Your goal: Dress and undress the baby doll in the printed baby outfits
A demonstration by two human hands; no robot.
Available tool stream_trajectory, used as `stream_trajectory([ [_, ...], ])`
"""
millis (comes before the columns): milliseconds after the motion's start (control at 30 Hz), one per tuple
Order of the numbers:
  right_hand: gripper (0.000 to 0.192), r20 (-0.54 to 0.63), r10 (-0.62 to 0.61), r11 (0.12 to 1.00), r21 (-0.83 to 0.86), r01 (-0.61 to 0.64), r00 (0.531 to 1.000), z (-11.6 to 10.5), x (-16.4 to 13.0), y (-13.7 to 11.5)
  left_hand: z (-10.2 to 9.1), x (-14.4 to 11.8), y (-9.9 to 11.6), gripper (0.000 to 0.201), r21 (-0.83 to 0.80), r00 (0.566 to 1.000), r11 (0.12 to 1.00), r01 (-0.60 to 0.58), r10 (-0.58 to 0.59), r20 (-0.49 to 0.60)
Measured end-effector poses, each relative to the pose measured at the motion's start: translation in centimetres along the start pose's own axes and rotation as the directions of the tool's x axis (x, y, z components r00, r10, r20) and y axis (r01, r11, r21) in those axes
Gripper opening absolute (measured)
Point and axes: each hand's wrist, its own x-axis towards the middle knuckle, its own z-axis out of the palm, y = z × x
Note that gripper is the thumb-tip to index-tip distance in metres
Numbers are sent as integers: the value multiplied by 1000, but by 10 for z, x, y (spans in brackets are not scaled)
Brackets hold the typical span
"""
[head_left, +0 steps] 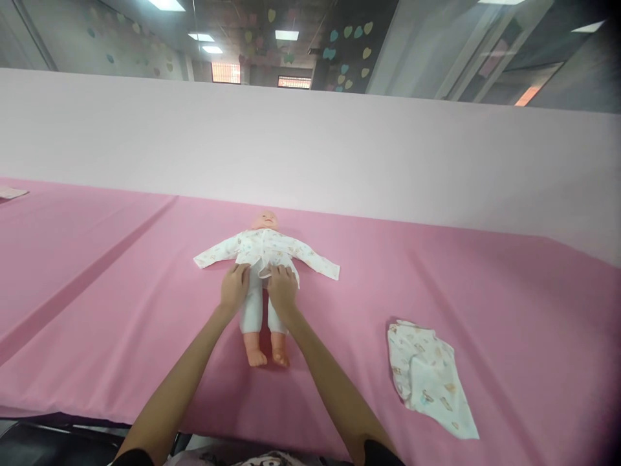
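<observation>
Head view: doll [262,285] flat on back at frame centre, on pink table [121,272], arms spread in printed shirt [266,252]. Left hand [235,286] and right hand [282,288] at shirt hem, grip narrow, pinching cloth. Folded cloth [429,378] lower right, well apart.

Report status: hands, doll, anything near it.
Left hand and right hand on hem of doll's shirt. Doll on its back on pink cloth. Folded garment lies apart, right.
</observation>
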Motion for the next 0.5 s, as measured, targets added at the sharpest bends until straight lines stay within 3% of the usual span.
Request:
stream_trajectory([
  [67, 19, -61, 145, 974, 183, -132, 988, -19, 14, 7, -8, 15, -8, 12, -144, 986, 982, 122, -136, -92],
  [133, 21, -151, 333, 907, 321, -273, 931, -45, 28, 19, -21, 30, -17, 12, -302, 929, 921, 247, -313, -196],
  [233, 22, -225, 620, 725, 532, -438, 752, -85, 38, 44, -41, 40, -30, 8, -479, 806, 811, 335, -510, -300],
  [300, 18, -227, 720, 619, 638, -458, 656, -102, 32, 57, -47, 34, -36, 8, -535, 764, 774, 338, -558, -325],
  [367, 13, -215, 762, 551, 711, -437, 610, -107, 18, 65, -45, 20, -40, 15, -536, 759, 779, 325, -553, -344],
  [433, 10, -202, 764, 521, 753, -402, 612, -107, -1, 66, -39, 0, -41, 27, -494, 775, 814, 306, -514, -367],
  [500, 13, -198, 747, 519, 769, -372, 634, -110, -22, 65, -33, -21, -41, 36, -397, 821, 880, 259, -418, -390],
])
